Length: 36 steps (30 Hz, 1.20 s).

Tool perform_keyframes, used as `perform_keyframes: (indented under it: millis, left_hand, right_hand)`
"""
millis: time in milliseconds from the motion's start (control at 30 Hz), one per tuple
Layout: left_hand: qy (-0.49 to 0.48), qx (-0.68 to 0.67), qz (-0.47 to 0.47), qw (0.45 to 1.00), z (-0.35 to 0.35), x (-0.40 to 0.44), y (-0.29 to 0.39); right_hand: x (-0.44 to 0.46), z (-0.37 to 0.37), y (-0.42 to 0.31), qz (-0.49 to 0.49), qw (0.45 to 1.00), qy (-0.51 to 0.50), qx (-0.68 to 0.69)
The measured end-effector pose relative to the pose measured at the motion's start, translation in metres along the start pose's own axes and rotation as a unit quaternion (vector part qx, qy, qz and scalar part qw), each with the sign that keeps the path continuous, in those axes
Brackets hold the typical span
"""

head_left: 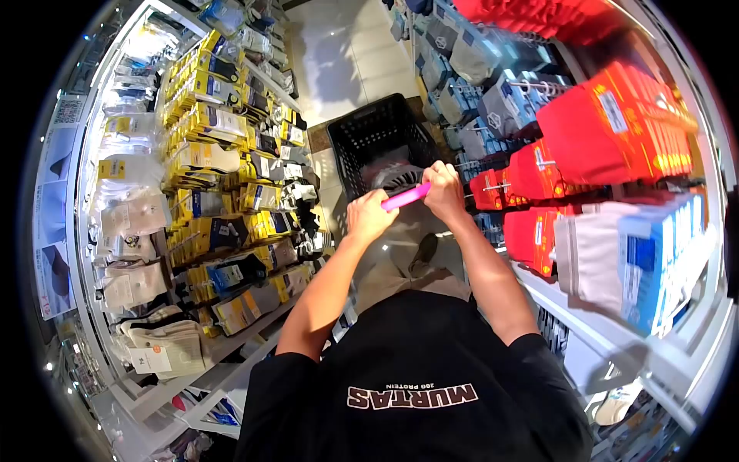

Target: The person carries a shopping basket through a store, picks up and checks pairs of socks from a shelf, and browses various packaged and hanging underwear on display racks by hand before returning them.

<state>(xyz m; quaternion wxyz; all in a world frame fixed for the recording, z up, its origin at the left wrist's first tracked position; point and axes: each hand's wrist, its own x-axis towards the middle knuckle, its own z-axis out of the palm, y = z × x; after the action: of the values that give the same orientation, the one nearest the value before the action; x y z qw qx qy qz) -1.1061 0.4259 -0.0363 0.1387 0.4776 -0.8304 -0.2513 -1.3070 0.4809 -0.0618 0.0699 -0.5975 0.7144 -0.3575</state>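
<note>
The basket (377, 123) is black with a lattice of holes, its handle (406, 197) bright pink, and the tiled floor (323, 58) beyond it pale cream. Left of the basket hang yellow cards (209, 122); right of it are solid red packs (589, 127) and grey caps (500, 102) with blue cards (645, 262). Nearer than the basket, a black shirt (416, 339) bears white lettering (412, 396) edged dark red, above beige trousers (381, 283).

A white left rack (173, 391) with yellow packs (208, 154) and a white right rack (570, 317) with red packs (589, 123) and blue packs (654, 262) flank a narrow aisle. Bright light glares off the pale tiled floor (327, 58).
</note>
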Motion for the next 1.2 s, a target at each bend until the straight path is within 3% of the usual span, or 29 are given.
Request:
perform_keyframes:
  millis: [200, 567, 667, 800, 1200]
  left_hand:
    - [0.022, 0.020, 0.006, 1.000, -0.015, 0.064, -0.032]
    - [0.007, -0.026, 0.041, 0.999, -0.046, 0.195, -0.083]
    - [-0.008, -0.035, 0.039, 0.999, -0.054, 0.231, -0.095]
    - [0.003, -0.053, 0.073, 0.996, -0.067, 0.283, -0.110]
    - [0.001, -0.029, 0.050, 0.998, -0.086, 0.422, -0.146]
  right_hand:
    - [0.061, 0.028, -0.008, 0.058, 0.998, -0.028, -0.011]
    - [0.189, 0.072, 0.002, 0.061, 0.996, -0.044, -0.038]
    - [0.222, 0.087, 0.012, 0.021, 0.999, -0.020, -0.043]
    - [0.272, 0.098, 0.014, 0.049, 0.996, -0.045, -0.059]
    - [0.410, 0.146, 0.042, 0.046, 0.998, -0.030, -0.021]
